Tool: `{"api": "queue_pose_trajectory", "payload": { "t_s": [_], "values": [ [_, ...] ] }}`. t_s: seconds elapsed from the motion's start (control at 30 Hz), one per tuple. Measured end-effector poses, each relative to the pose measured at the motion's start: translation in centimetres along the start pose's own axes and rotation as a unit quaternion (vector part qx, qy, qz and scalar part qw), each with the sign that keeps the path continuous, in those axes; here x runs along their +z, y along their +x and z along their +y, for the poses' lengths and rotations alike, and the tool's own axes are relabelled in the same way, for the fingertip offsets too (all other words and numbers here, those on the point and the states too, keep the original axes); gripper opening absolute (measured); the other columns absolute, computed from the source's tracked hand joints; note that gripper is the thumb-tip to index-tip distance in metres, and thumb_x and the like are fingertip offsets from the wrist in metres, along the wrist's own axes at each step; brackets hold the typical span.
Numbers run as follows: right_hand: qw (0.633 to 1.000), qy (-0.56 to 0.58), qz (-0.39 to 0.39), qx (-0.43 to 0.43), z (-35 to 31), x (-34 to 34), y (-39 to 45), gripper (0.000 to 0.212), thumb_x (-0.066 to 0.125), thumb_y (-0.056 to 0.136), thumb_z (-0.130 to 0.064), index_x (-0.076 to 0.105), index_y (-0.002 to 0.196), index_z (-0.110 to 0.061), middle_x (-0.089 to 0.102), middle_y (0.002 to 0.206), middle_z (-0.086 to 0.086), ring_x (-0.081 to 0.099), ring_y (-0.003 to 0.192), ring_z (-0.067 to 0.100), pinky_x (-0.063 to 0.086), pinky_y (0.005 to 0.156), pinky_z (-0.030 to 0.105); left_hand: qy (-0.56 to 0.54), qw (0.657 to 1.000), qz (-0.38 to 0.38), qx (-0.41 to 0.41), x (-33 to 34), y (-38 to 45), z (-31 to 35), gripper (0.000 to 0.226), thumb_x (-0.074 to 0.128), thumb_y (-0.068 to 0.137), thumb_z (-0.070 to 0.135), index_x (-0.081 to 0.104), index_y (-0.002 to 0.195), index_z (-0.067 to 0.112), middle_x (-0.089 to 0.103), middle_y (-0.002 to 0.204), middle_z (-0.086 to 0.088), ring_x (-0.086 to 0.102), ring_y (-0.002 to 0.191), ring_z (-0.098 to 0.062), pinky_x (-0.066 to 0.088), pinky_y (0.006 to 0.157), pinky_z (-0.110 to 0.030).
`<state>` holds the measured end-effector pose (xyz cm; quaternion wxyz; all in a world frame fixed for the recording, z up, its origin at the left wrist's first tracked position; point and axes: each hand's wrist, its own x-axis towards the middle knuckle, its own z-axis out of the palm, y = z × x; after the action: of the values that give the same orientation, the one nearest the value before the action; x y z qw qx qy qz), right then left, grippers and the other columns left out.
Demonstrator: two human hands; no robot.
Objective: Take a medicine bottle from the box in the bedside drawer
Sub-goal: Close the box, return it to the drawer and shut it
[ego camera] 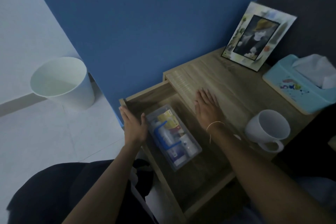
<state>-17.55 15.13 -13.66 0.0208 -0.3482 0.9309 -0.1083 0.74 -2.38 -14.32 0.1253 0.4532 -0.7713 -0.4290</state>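
Medicine bottles, white plastic [168, 137], lie untaken in the clear plastic box [197, 148] near the open wooden drawer's [209, 187] left edge; my left hand [133, 125] and right hand [209, 108] are spread wide, empty.

Dim, bluish light throughout — brightest on the pale floor [27, 23] at 10 o'clock. Drawer [200, 169] interior is shadowed. Slight motion blur is seen; wide-angle bending is noted at edges.

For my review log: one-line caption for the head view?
Open bedside drawer with clear medicine box; left hand beside it, right hand flat on tabletop.
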Motion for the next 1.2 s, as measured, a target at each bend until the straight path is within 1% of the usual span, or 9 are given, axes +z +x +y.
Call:
{"api": "queue_pose_trajectory", "payload": {
  "t_s": [0.1, 0.27, 0.37, 0.47, 0.57, 0.67, 0.73, 1.0, 1.2],
  "values": [
    [1.0, 0.006, 0.011, 0.007, 0.3, -0.1, 0.0, 0.051, 0.026, 0.101, -0.028, 0.028, 0.149, -0.011, 0.029, 0.158, 0.008, 0.018, 0.148, 0.023, 0.011, 0.122, 0.042, -0.009, 1.0, 0.005, 0.011, 0.2, 0.0, 0.3, 0.078, 0.044, 0.097, 0.028, -0.01, 0.15, 0.008, -0.009, 0.162, -0.01, -0.002, 0.149, -0.024, 0.007, 0.115, -0.028],
    [1.0, 0.017, 0.013, 0.007, 0.5, -0.4, -0.1, 0.053, 0.022, 0.1, -0.032, 0.025, 0.15, -0.013, 0.025, 0.159, 0.005, 0.016, 0.148, 0.02, 0.011, 0.122, 0.042, -0.008, 0.997, -0.037, 0.071, 0.5, 0.3, 1.3, 0.074, 0.046, 0.094, 0.028, 0.001, 0.15, 0.011, 0.008, 0.161, -0.012, 0.013, 0.148, -0.027, 0.022, 0.12, -0.045],
    [0.999, 0.024, 0.021, 0.012, 0.6, -0.6, 0.3, 0.052, 0.025, 0.1, -0.03, 0.027, 0.149, -0.013, 0.027, 0.159, 0.006, 0.018, 0.148, 0.021, 0.011, 0.122, 0.041, -0.028, 0.995, -0.065, 0.065, 1.3, 0.7, 2.4, 0.076, 0.045, 0.096, 0.03, -0.005, 0.151, 0.015, 0.003, 0.163, -0.006, 0.011, 0.149, -0.024, 0.018, 0.117, -0.036],
    [1.0, 0.021, 0.015, 0.01, 0.7, -0.5, 0.5, 0.053, 0.023, 0.1, -0.031, 0.026, 0.149, -0.013, 0.026, 0.159, 0.005, 0.017, 0.148, 0.021, 0.01, 0.121, 0.04, -0.069, 0.993, -0.087, 0.036, 2.6, 0.9, 3.9, 0.073, 0.044, 0.097, 0.029, -0.001, 0.152, 0.015, 0.014, 0.161, -0.008, 0.022, 0.146, -0.029, 0.024, 0.119, -0.044],
    [1.0, 0.017, 0.014, 0.01, 0.9, -0.2, 0.5, 0.054, 0.02, 0.099, -0.033, 0.025, 0.149, -0.014, 0.026, 0.159, 0.005, 0.017, 0.148, 0.02, 0.01, 0.122, 0.041, -0.114, 0.989, -0.096, 0.012, 3.9, 1.0, 5.5, 0.062, 0.043, 0.096, 0.027, 0.015, 0.149, 0.013, 0.031, 0.155, -0.011, 0.035, 0.139, -0.029, 0.031, 0.115, -0.045],
    [1.0, 0.01, 0.021, 0.006, 0.9, 0.0, 0.4, 0.054, 0.02, 0.099, -0.034, 0.027, 0.148, -0.013, 0.028, 0.158, 0.006, 0.019, 0.148, 0.022, 0.011, 0.121, 0.041, -0.143, 0.986, -0.088, -0.011, 5.0, 1.4, 6.6, 0.043, 0.04, 0.095, 0.023, 0.038, 0.136, 0.011, 0.047, 0.138, -0.013, 0.048, 0.123, -0.027, 0.04, 0.104, -0.042],
    [1.0, 0.007, 0.021, 0.006, 0.9, 0.0, 0.4, 0.055, 0.018, 0.099, -0.035, 0.028, 0.148, -0.012, 0.029, 0.158, 0.007, 0.019, 0.148, 0.022, 0.009, 0.121, 0.04, -0.155, 0.983, -0.091, -0.037, 5.6, 1.6, 7.0, 0.041, 0.037, 0.095, 0.02, 0.043, 0.133, 0.007, 0.048, 0.135, -0.015, 0.05, 0.119, -0.026, 0.041, 0.104, -0.043],
    [0.999, 0.026, 0.034, 0.011, 0.4, -0.1, 0.2, 0.057, 0.016, 0.098, -0.035, 0.031, 0.147, -0.012, 0.031, 0.157, 0.006, 0.021, 0.147, 0.022, 0.013, 0.121, 0.042, -0.174, 0.974, -0.135, -0.06, 7.6, 1.5, 8.9, 0.051, 0.036, 0.091, 0.007, 0.039, 0.142, 0.01, 0.039, 0.149, -0.01, 0.036, 0.138, -0.025, 0.03, 0.116, -0.044],
    [0.999, 0.032, 0.038, 0.013, 0.2, -0.3, 0.3, 0.054, 0.022, 0.098, -0.032, 0.034, 0.146, -0.011, 0.034, 0.156, 0.007, 0.022, 0.147, 0.022, 0.016, 0.121, 0.043, -0.167, 0.97, -0.175, -0.038, 8.2, 1.8, 9.7, 0.061, 0.032, 0.085, -0.007, 0.035, 0.144, 0.01, 0.038, 0.149, -0.013, 0.045, 0.132, -0.028, 0.041, 0.108, -0.047]
  ]
}}
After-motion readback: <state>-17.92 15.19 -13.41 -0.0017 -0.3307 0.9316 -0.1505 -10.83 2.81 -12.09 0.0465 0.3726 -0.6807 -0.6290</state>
